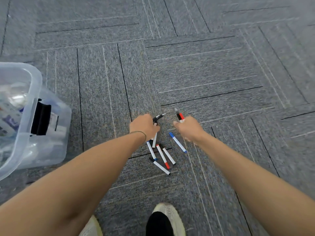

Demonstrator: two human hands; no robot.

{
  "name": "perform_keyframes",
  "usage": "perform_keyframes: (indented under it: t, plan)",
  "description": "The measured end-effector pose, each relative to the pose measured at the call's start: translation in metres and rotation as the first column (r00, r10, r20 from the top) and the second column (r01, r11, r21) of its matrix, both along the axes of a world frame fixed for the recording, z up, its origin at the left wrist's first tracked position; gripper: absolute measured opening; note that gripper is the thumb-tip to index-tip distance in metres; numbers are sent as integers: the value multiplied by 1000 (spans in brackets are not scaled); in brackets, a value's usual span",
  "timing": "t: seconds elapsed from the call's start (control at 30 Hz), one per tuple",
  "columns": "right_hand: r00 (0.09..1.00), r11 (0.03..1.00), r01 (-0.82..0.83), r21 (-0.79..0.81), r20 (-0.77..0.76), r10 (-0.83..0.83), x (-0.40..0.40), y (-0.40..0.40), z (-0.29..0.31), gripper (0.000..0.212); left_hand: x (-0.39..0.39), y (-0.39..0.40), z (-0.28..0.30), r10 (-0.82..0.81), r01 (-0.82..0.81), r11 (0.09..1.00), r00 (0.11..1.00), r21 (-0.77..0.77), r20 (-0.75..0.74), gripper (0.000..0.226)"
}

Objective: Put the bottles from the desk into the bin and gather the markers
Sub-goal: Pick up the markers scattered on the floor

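Note:
Several white markers with red, blue or black caps lie in a loose pile (162, 156) on the grey carpet between my arms. One blue-capped marker (178, 142) lies apart, just right of the pile. My left hand (144, 126) is closed around a few markers, black caps sticking out past its fingers. My right hand (189, 127) grips two markers, a red and a black cap poking up. A clear plastic bin (36, 79) stands at the left edge, with bottles (12, 106) blurred inside it.
Grey carpet tiles with thin black and white lines cover the whole floor. The bin has a black latch (40, 120) on its near side. My two shoes (166, 220) show at the bottom edge, below the marker pile.

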State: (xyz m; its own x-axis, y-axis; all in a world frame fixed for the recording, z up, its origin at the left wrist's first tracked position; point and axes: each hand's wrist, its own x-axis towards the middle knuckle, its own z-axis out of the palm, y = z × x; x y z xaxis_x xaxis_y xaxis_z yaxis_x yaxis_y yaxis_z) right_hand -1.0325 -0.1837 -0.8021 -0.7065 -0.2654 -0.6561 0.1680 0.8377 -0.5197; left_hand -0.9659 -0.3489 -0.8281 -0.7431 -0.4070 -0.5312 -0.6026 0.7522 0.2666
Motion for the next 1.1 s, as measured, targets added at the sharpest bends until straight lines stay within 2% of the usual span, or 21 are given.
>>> perform_keyframes:
  t: [0.17, 0.27, 0.4, 0.5, 0.6, 0.7, 0.8, 0.97, 1.1]
  plan:
    - [997, 991, -67, 112, -16, 69, -2, 7, -10, 24, 0, 3, 1, -14, 13, 1000, 999, -5, -41, 31]
    - [981, 960, -172, 222, -46, 187, 1, 7, -12, 27, 4, -2, 3, 2, 11, 994, 993, 107, -122, 22]
    - [940, 899, -285, 332, -88, 330, 8, 7, -10, 27, 12, -14, 5, 205, -141, 915, 969, 378, -136, 22]
    - [897, 846, -324, 423, -146, 417, 13, 5, -9, 26, 18, -19, 13, 312, -234, 867, 944, 440, -112, 25]
    - [874, 833, -341, 435, -179, 451, 16, 4, -9, 30, 23, -20, 18, 379, -308, 833, 923, 460, -68, 26]
    - [898, 878, -310, 366, -190, 396, 17, 2, -8, 31, 27, -18, 13, 382, -341, 828, 924, 445, -2, 19]
    - [935, 929, -252, 271, -179, 306, 18, -1, -7, 31, 27, -12, 9, 319, -301, 876, 948, 378, 16, 9]
    - [970, 968, -188, 165, -127, 210, 12, -2, -4, 28, 21, -3, 6, 171, -170, 960, 985, 224, 15, 20]
    - [979, 976, -167, 139, -97, 182, 8, 3, -2, 22, 19, 6, 2, 88, -89, 990, 996, 107, 13, 29]
